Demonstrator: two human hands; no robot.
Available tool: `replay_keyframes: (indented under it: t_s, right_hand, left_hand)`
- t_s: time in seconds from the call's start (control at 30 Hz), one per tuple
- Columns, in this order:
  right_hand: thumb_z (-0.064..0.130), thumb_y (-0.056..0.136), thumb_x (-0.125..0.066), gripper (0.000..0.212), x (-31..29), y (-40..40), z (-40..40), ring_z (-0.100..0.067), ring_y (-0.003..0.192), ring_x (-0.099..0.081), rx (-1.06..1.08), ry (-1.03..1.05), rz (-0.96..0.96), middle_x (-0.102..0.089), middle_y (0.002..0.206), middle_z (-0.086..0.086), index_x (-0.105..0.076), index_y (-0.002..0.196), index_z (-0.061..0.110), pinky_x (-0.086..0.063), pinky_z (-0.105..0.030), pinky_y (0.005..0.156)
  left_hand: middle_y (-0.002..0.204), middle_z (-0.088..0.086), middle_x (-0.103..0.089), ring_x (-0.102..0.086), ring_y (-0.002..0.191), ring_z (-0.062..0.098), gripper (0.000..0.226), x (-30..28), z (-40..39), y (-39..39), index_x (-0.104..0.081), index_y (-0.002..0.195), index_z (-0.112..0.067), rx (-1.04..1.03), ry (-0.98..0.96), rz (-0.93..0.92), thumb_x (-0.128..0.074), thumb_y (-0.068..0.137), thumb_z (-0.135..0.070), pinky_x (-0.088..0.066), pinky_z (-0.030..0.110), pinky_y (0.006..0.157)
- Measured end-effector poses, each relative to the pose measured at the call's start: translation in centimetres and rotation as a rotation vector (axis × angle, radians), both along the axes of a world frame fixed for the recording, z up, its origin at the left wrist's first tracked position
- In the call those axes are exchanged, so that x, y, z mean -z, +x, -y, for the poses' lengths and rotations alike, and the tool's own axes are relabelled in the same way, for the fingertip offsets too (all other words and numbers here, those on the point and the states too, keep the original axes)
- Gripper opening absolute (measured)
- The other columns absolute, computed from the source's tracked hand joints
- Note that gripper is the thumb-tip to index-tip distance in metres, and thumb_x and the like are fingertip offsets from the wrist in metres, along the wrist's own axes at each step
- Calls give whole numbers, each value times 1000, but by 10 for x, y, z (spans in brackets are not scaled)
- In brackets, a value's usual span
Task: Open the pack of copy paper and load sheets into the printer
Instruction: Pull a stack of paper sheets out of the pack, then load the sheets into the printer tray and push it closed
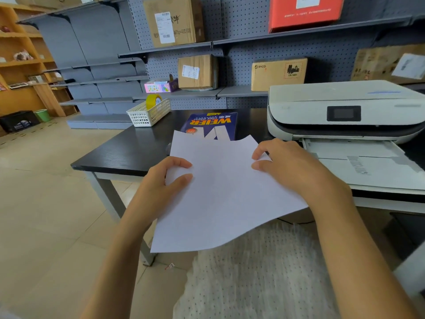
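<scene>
A thin stack of white sheets (pixel 220 192) hangs in the air over the near edge of the black table (pixel 128 148). My left hand (pixel 165 180) pinches the sheets' left edge. My right hand (pixel 292 164) grips their right edge, fingers curled over the top. Behind the sheets lies the blue pack of copy paper (pixel 211 124), partly hidden by them. The white printer (pixel 345 111) stands on the table at the right, its paper tray (pixel 358 162) pulled out toward me, just right of my right hand.
A white mesh basket (pixel 147 113) with a roll of yellow tape (pixel 153 100) sits at the table's far left corner. Grey pegboard shelves behind the table carry cardboard boxes (pixel 197 71) and a red box (pixel 303 12). Tiled floor lies to the left.
</scene>
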State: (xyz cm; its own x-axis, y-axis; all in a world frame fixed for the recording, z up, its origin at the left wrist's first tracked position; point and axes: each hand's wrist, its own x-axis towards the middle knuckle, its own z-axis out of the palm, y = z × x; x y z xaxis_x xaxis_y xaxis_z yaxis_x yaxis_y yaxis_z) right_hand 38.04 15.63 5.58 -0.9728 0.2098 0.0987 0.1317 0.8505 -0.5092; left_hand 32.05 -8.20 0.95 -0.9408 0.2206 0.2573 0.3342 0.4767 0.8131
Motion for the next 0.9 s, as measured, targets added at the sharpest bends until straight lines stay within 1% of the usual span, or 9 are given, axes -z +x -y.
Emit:
replay_keyframes:
  t_s: [0.1, 0.23, 0.3, 0.43, 0.53, 0.6, 0.7, 0.83, 0.9]
  right_hand:
    - [30, 97, -58, 31, -1, 2, -17, -30, 120, -51, 35, -4, -6, -55, 132, -9, -61, 125, 17, -37, -30, 82]
    - [30, 98, -56, 31, 3, 1, -43, -28, 122, -49, 106, -26, -24, -53, 134, -9, -60, 127, 18, -34, -28, 80]
    - [30, 98, -56, 31, 6, 0, -57, -29, 123, -47, 144, -48, -28, -50, 136, -10, -59, 127, 19, -34, -29, 80]
    - [29, 99, -54, 30, 10, 4, -83, -26, 123, -45, 211, -66, -51, -50, 137, -6, -57, 127, 19, -32, -29, 79]
    - [28, 99, -54, 32, 12, 11, -102, -25, 120, -46, 264, -81, -63, -48, 136, -7, -54, 130, 20, -32, -28, 79]
    - [28, 99, -54, 34, 14, 16, -115, -23, 110, -47, 291, -74, -52, -49, 135, -8, -53, 132, 20, -33, -28, 76]
    - [28, 99, -54, 35, 18, 23, -134, -18, 96, -43, 342, -74, -36, -49, 134, -9, -52, 133, 22, -35, -28, 72]
    - [29, 98, -55, 34, 22, 35, -153, -24, 107, -49, 409, -78, -18, -51, 133, -9, -53, 132, 24, -34, -28, 77]
    - [30, 98, -55, 33, 23, 42, -159, -21, 100, -46, 448, -76, -14, -51, 131, -8, -54, 130, 24, -33, -28, 77]
  left_hand:
    - [103, -8, -63, -64, 91, 19, 15, 1, -19, -13, -64, 106, -28, 38, -29, -16, -63, 92, -24, -54, 29, 71]
    - [106, -5, -63, -64, 95, 21, 15, 3, -50, -28, -63, 105, -29, 97, -21, -3, -65, 91, -26, -56, 41, 83]
    - [105, -10, -63, -63, 99, 20, 15, 5, -69, -34, -64, 104, -28, 127, -17, -25, -66, 90, -24, -53, 42, 89]
    - [103, -20, -61, -60, 96, 14, 14, 8, -104, -44, -62, 100, -30, 172, -24, -46, -67, 89, -23, -49, 30, 78]
    - [104, -13, -61, -60, 94, 12, 13, 11, -128, -49, -61, 100, -28, 208, -37, -62, -66, 90, -23, -44, 22, 67]
    - [105, -10, -62, -61, 91, 9, 13, 13, -145, -51, -59, 101, -29, 247, -42, -59, -65, 90, -24, -43, 20, 64]
    - [107, -9, -63, -63, 91, 10, 15, 17, -168, -52, -58, 102, -34, 316, -48, -44, -65, 90, -27, -49, 26, 69]
    - [113, -9, -62, -63, 97, 13, 18, 22, -195, -55, -57, 104, -36, 397, -59, -15, -65, 90, -29, -54, 33, 81]
    - [114, -9, -61, -62, 99, 14, 18, 22, -207, -56, -56, 104, -37, 433, -69, 1, -65, 90, -30, -53, 32, 79]
